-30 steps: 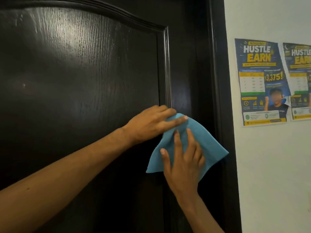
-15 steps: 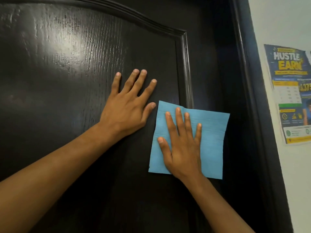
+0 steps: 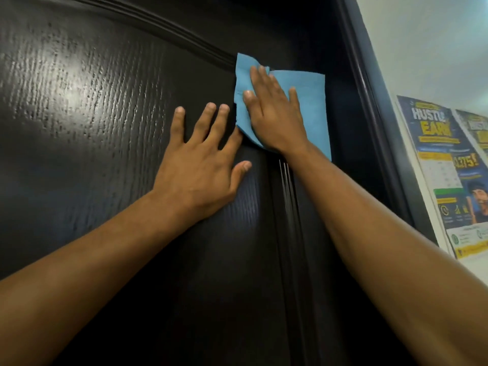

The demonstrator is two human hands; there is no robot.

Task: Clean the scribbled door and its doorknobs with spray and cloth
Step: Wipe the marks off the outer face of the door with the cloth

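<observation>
— Two hands flat on the door (image 3: 87, 143), is that right?

— Both flat, yes. Start at nine o'clock: that is the raised panel, dark, almost black, with a ribbed wood grain that catches a pale glare. The arched moulding (image 3: 169, 27) curves over it from about ten o'clock towards twelve.

— And the left hand?

— The left hand (image 3: 203, 165) is near the centre, palm against the panel, fingers straight and spread wide, thumb out towards three o'clock. It holds nothing. Its forefinger tip touches the lower left edge of the cloth, or lies just beside it; I cannot tell which.

— Where is the cloth, then?

— The blue cloth (image 3: 311, 109) is at about twelve o'clock from that hand, lying over the corner where the arched moulding meets the upright moulding (image 3: 287, 212). Its top left corner is rucked up a little; the rest lies flat against the door.

— The right hand?

— The right hand (image 3: 274, 117) is on top of the cloth, fingers straight and fairly close together, pointing towards eleven o'clock, pressing the cloth to the wood rather than pinching it.

— Anything further along?

— At two o'clock the door frame (image 3: 369, 83) runs down at a slant, then pale wall. At three o'clock two posters (image 3: 449, 175) are stuck on the wall, blue and yellow, the nearer one reading HUSTLE EARN.
</observation>
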